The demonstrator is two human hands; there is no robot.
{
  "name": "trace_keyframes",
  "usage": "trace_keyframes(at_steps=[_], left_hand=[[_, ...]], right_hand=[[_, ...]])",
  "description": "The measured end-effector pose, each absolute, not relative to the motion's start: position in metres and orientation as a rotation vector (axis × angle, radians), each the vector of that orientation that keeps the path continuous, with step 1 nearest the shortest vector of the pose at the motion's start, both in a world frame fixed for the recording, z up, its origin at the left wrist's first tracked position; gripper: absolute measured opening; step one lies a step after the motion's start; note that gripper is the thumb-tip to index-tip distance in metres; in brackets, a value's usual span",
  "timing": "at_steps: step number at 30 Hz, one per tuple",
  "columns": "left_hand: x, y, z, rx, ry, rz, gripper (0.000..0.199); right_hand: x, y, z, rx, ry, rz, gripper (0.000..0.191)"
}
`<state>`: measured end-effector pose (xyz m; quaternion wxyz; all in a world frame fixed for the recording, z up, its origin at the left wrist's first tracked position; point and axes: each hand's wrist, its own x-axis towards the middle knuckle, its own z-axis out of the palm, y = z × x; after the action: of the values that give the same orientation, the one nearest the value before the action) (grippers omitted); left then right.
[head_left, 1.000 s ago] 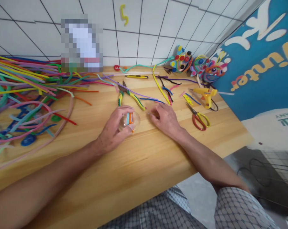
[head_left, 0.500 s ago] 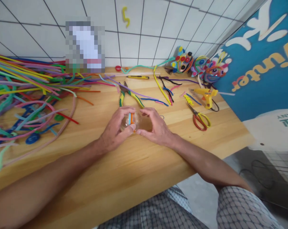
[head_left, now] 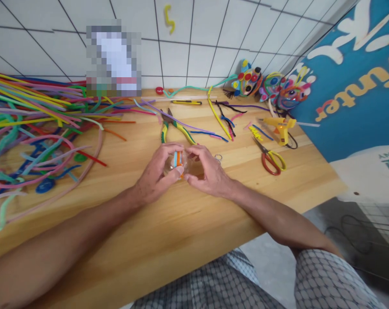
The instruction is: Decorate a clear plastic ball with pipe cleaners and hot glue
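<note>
A clear round ball (head_left: 178, 164) with blue and orange strips around its middle is held just above or on the wooden table (head_left: 194, 231). My left hand (head_left: 160, 171) grips it from the left, with the thumb across its front. Curved round the ball's right side is my right hand (head_left: 207, 171), its fingertips and thumb close to the surface; whether it touches is hard to tell. Pliers (head_left: 170, 122) with green and yellow handles lie just behind my hands. A small metal ring (head_left: 218, 158) rests right of my right hand.
Many coloured pipe cleaners (head_left: 53, 133) are heaped at the left. Scissors (head_left: 270, 159), a yellow glue gun (head_left: 281, 128) and decorated balls (head_left: 247, 81) stand or lie at the right. A yellow cutter (head_left: 186, 102) lies near the wall.
My right hand has moved slightly left, nearer the ball, and more of the metal ring shows. The view has shifted a little.
</note>
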<state>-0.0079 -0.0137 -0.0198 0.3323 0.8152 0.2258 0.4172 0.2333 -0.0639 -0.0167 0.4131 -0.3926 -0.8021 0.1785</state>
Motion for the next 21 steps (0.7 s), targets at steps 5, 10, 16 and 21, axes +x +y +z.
trace_keyframes(at_steps=[5, 10, 16, 21], left_hand=[[-0.0071, -0.0141, -0.0207, 2.125, 0.598, 1.084, 0.04], [-0.0056, -0.0157, -0.0213, 2.106, 0.596, 1.12, 0.039], [-0.0053, -0.0162, -0.0213, 2.108, 0.609, 1.101, 0.04], [-0.0059, -0.0143, -0.0212, 2.104, 0.614, 1.076, 0.04]], right_hand=[[0.2305, -0.0637, -0.0188, -1.032, -2.002, 0.466, 0.074], [0.2276, -0.0657, -0.0175, -1.03, -1.98, 0.441, 0.069], [0.2263, -0.0662, -0.0177, -1.083, -1.984, 0.433, 0.072], [0.2304, -0.0627, -0.0193, -1.023, -2.015, 0.452, 0.076]])
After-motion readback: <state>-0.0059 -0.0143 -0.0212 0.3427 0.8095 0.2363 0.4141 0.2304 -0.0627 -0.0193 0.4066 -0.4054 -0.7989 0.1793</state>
